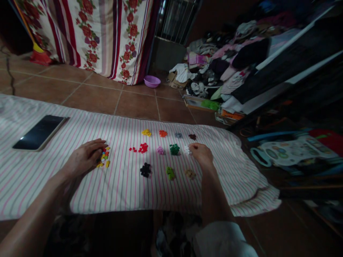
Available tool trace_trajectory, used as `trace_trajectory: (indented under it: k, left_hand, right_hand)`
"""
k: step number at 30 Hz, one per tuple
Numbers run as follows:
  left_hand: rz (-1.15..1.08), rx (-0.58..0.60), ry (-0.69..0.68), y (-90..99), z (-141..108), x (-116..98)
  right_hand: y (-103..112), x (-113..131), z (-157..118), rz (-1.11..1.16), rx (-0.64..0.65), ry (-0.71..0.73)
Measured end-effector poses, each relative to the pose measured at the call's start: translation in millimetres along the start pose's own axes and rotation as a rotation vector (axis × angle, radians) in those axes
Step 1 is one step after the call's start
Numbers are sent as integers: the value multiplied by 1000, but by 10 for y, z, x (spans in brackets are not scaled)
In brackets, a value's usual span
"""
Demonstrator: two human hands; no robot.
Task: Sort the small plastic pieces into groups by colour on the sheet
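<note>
My left hand rests at the left with its fingers stretched over a mixed pile of small colored pieces; part of that pile is hidden under it. At the right, my right hand has thumb and finger pinched together at a small white pile. What lies between those fingertips is too small to make out. Sorted piles sit between my hands: red pieces, pink pieces, dark green pieces, black pieces, lime green pieces and tan pieces.
Farther back are yellow, orange, grey and brown piles. A phone lies on the striped cloth at left. Beyond stand a purple basin and heaped clothes.
</note>
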State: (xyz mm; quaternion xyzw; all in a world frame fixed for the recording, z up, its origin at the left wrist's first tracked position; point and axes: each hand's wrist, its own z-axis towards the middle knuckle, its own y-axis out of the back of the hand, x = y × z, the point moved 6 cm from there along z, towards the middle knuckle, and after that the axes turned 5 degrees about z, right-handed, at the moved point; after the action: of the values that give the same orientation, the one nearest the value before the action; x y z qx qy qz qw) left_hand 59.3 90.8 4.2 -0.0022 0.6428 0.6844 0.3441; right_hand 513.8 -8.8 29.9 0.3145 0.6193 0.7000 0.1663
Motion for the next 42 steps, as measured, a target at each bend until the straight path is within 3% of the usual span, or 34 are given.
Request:
trace_trajectory:
  k: [4, 10, 13, 17, 23, 26, 33, 42]
  left_hand:
    - [-19, 0, -11, 9, -1, -21]
    - [-36, -10, -14, 30, -2, -53]
    - [-35, 10, -9, 34, 7, -75]
    - [-26, 9, -15, 52, 22, -102]
    - [-75, 3, 20, 67, 9, -72]
    - [-112, -3, 26, 69, -7, -33]
    - [-157, -16, 5, 104, -64, 61]
    - [-177, -28, -46, 170, -130, 64]
  right_hand:
    - [14, -2, 4, 14, -3, 14]
    - [115, 138, 19, 157, -134, 57]
    - [108, 428, -49, 275, -162, 142]
    - [-6, 1013, -279, 415, -77, 352]
    - [-205, 1834, -843, 559, 21, 750]
    - [-356, 2138, -1166, 520, 112, 933]
    - [-607, 2521, -1632, 366, 277, 1084]
    - [-739, 2718, -1724, 353, 268, 1123]
